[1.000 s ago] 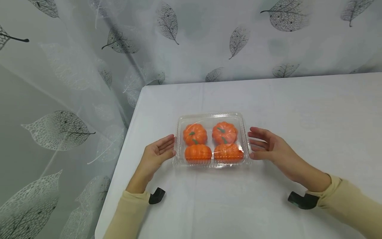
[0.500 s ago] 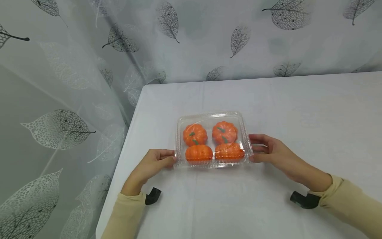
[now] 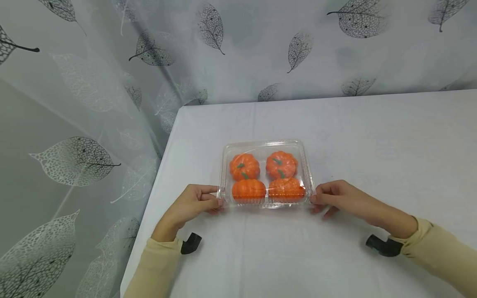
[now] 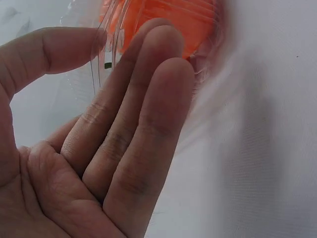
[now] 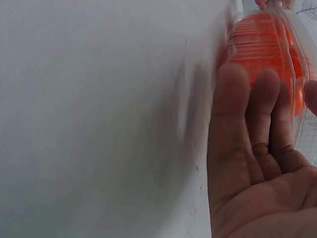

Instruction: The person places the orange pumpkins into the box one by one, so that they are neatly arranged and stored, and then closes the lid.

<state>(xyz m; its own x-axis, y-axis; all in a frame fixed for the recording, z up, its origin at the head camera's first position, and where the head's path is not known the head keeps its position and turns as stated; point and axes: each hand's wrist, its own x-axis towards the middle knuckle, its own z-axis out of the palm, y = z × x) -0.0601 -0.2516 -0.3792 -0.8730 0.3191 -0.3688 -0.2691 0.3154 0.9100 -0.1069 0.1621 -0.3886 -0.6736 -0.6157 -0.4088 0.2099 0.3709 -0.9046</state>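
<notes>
A clear plastic clamshell container [image 3: 262,145] sits on the white table, its lid down over several small orange pumpkins [image 3: 244,167] with green stems. At its near left corner my left hand [image 3: 188,209] pinches the rim. In the left wrist view the thumb [image 4: 74,47] lies over the rim and the other fingers reach under it. My right hand [image 3: 348,200] pinches the near right corner, thumb on the rim. The right wrist view shows its fingers [image 5: 230,129] extended beneath the container's edge, with a pumpkin [image 5: 255,44] visible through the plastic.
A white cloth covers the table [image 3: 391,140], whose left edge runs close to my left forearm. Behind and to the left hangs a pale curtain [image 3: 242,45] with a leaf print. A black wrist mount [image 3: 191,243] sticks out from each sleeve.
My left hand has moved down to the near left corner and closed on the rim. My right hand has slid down to the near right corner. The container stays almost in place.
</notes>
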